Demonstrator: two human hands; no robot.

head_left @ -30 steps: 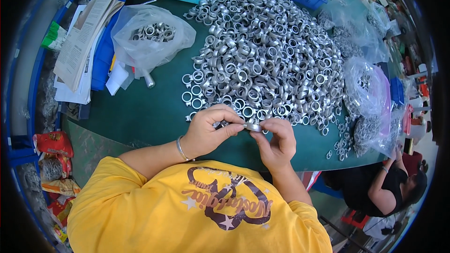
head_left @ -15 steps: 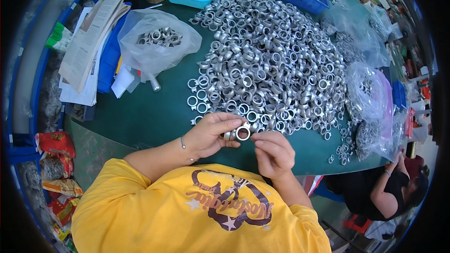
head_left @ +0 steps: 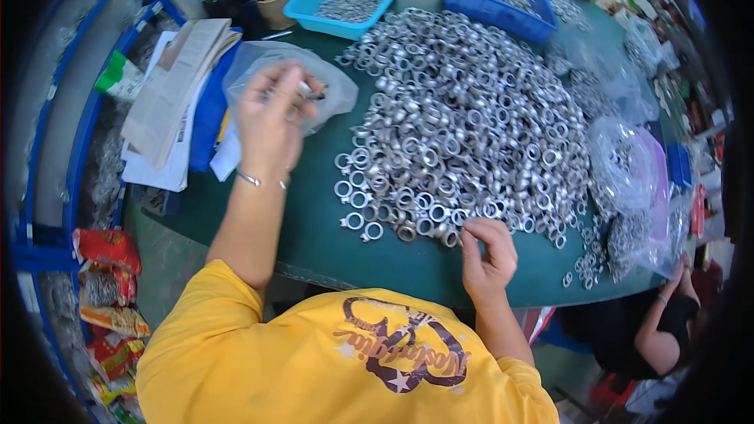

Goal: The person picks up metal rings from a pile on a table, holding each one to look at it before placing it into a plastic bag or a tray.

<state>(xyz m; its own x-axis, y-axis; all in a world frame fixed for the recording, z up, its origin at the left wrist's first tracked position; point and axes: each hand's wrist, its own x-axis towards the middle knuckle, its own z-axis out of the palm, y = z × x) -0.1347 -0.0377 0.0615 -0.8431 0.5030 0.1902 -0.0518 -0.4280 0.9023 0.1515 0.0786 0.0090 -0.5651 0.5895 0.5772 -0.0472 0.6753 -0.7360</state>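
My left hand (head_left: 271,114) is over the clear plastic bag (head_left: 339,96), with the fingers bent and blurred. A silvery metal piece (head_left: 306,89) shows at these fingertips, but I cannot tell if I hold it or if it lies in the bag behind. My right hand (head_left: 488,257) is at the near edge of the heap of metal rings (head_left: 475,126). Its fingers are half curled, and the thumb is close to the forefinger. A single ring (head_left: 450,238) is just beside the thumb, and I cannot tell whether I touch it.

The heap spreads ahead of my right hand and to the right of my left hand, on the green table (head_left: 314,239). On my left wrist, just below the grip, there is a bangle (head_left: 248,179). To the left of this hand lie papers (head_left: 169,102). Beyond it stand a cup with tools (head_left: 276,12) and a turquoise tray (head_left: 330,27) of small metal parts. Well ahead of my right hand, behind the heap, is a blue tray (head_left: 499,20), also with metal parts. To the right of that hand are more plastic bags (head_left: 624,159), and farther a co-worker (head_left: 658,338).
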